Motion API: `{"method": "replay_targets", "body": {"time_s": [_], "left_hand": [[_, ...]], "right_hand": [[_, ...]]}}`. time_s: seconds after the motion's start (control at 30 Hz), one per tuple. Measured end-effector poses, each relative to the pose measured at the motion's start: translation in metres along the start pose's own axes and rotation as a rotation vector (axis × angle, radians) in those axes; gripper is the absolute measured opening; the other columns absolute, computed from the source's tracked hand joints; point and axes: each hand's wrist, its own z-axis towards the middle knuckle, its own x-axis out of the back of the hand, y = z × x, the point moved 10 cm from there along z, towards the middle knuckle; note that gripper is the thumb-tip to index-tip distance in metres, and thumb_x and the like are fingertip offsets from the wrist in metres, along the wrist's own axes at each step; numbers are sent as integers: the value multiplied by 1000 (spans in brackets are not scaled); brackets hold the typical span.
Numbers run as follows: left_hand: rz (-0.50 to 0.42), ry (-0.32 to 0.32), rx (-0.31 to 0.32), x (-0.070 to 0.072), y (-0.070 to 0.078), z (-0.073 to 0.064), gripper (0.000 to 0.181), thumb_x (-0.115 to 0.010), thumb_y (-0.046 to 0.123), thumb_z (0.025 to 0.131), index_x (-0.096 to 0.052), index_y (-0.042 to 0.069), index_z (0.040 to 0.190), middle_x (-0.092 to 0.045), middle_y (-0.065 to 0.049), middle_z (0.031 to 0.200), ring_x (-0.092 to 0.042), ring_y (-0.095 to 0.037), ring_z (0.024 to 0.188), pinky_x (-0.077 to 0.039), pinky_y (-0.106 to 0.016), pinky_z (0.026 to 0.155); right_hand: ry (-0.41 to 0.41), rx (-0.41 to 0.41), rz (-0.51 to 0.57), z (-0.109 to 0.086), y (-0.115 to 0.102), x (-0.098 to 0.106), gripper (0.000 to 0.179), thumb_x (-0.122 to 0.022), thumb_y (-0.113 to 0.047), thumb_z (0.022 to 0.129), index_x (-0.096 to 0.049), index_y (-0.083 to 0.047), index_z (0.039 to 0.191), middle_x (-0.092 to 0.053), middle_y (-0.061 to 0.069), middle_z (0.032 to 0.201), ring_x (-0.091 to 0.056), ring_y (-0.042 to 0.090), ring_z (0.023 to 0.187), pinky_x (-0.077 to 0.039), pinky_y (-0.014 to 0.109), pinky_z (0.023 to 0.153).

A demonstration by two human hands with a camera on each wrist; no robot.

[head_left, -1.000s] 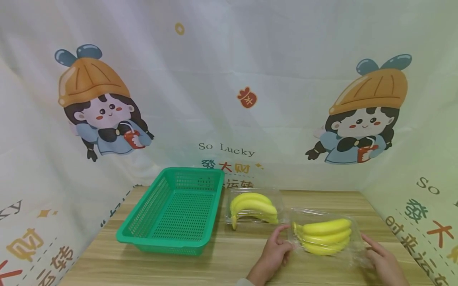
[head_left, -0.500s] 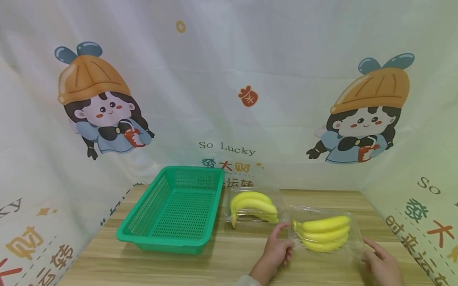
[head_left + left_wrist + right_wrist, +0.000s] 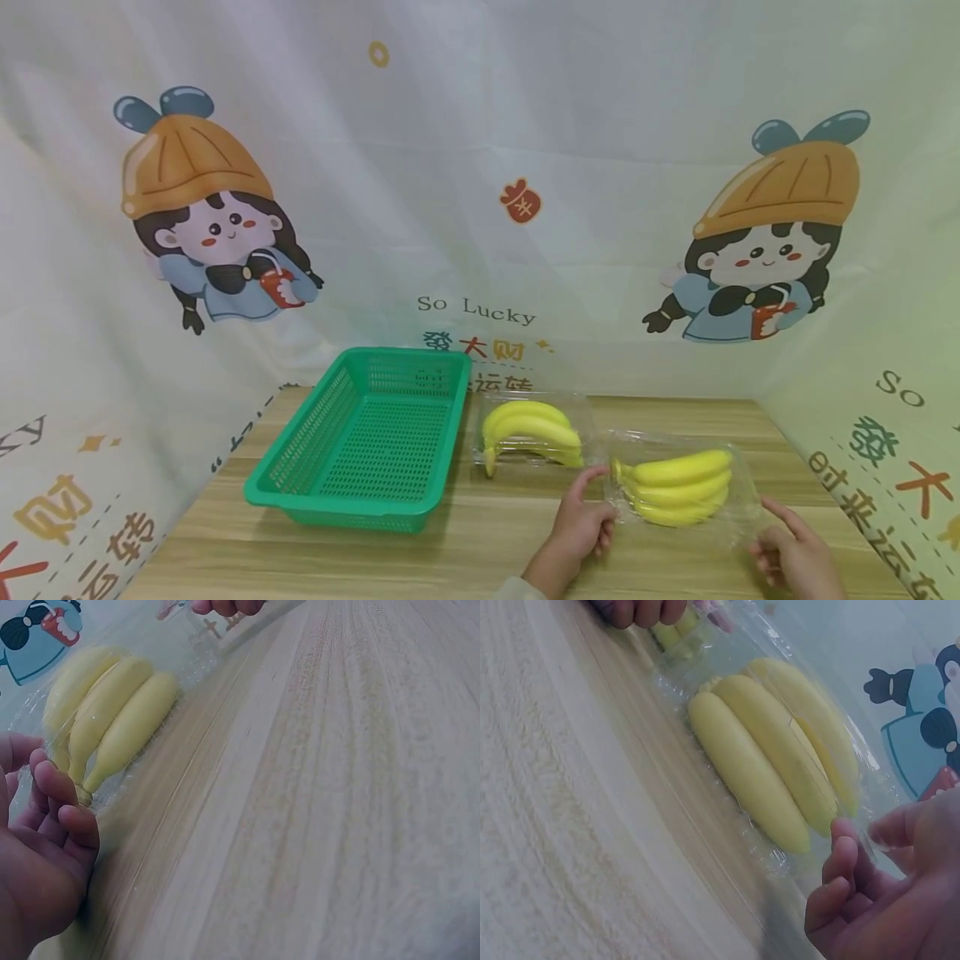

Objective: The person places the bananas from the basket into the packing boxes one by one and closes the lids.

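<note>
A clear plastic fruit box (image 3: 738,525) with a bunch of yellow bananas (image 3: 678,487) inside lies on the right half of the table. My left hand (image 3: 576,525) pinches the box's left end, near the banana stems, between thumb and forefinger. At the opposite end, my right hand (image 3: 798,550) holds the right edge, its thumb and fingers also seen at the banana tips in the right wrist view. A second clear box (image 3: 581,408) with another banana bunch (image 3: 532,433) stands just beyond my left hand, close to the first box.
A green plastic basket (image 3: 442,492) with slotted walls stands on the left of the wooden table (image 3: 300,567). White patterned cloth (image 3: 600,250) hangs behind the table and along both sides.
The near box has shifted slightly away from me, with its right end a little leftward. My right hand has moved slightly left with it. The basket and far box stay put.
</note>
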Motion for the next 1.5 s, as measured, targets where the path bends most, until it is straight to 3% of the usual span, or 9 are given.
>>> {"method": "replay_targets", "body": {"time_s": [0.27, 0.53, 0.67, 0.77, 1.07, 1.17, 1.27, 1.33, 1.5], "left_hand": [[-6, 10, -12, 0, 4, -2, 62, -61, -6, 73, -56, 20, 129, -49, 1, 50, -39, -5, 37, -30, -16, 34], [-85, -67, -58, -6, 5, -5, 61, -66, -4, 83, -51, 12, 139, -65, -6, 62, -51, -5, 42, -35, -16, 39], [-86, -78, -89, -5, 9, -7, 57, -68, 1, 87, -49, 11, 140, -71, -13, 74, -60, -7, 50, -39, -16, 45], [-114, -76, -96, -3, 11, -9, 55, -66, -1, 88, -50, 8, 139, -72, -16, 82, -64, -10, 58, -42, -18, 49], [-220, -79, -81, -4, 4, -9, 60, -68, -6, 83, -48, 5, 139, -68, -18, 112, -69, -25, 87, -57, -32, 70], [-230, -95, -90, -5, 5, -10, 59, -67, -5, 84, -48, 6, 139, -64, -19, 122, -66, -31, 97, -56, -33, 75], [-234, -118, -105, -5, 6, -10, 59, -65, -6, 85, -47, 5, 141, -59, -19, 129, -62, -35, 107, -55, -34, 79], [-244, -129, -107, -5, 7, -11, 60, -64, -7, 85, -46, 5, 141, -58, -19, 132, -59, -36, 112, -55, -34, 82], [-253, -150, -115, -5, 11, -14, 64, -62, -9, 83, -45, 6, 142, -55, -18, 134, -55, -37, 118, -52, -38, 88]], "right_hand": [[106, 8, -43, 2, -5, 6, 61, -42, -3, 90, -27, 4, 149, -64, 1, 66, -50, 11, 50, -44, 26, 47], [287, 11, -87, -2, -6, 16, 53, -43, -11, 90, -45, 0, 142, -60, -2, 60, -46, 11, 46, -40, 26, 42], [331, -1, 43, -2, -6, 14, 37, -47, -14, 96, -55, -14, 132, -61, -3, 60, -51, 9, 50, -45, 23, 46], [333, -10, 153, -1, -5, 10, 22, -46, -14, 100, -54, -19, 120, -62, -4, 60, -54, 7, 53, -48, 22, 49], [323, -22, 405, 3, -5, -2, 21, -51, -11, 99, -51, -26, 114, -65, -12, 63, -62, 4, 58, -51, 21, 51], [308, 1, 432, 5, -8, -7, 35, -52, -9, 98, -50, -23, 130, -65, -14, 66, -63, 2, 60, -52, 20, 54], [284, 16, 495, 7, -11, -12, 55, -49, -7, 98, -33, -12, 150, -66, -15, 69, -64, 2, 62, -53, 20, 56], [265, 21, 536, 8, -12, -15, 62, -47, -7, 99, -20, -6, 155, -67, -16, 72, -65, 2, 64, -54, 20, 58], [244, 22, 578, 7, -12, -20, 67, -52, -11, 99, -16, -8, 156, -67, -17, 77, -66, 2, 69, -55, 21, 63]]}}
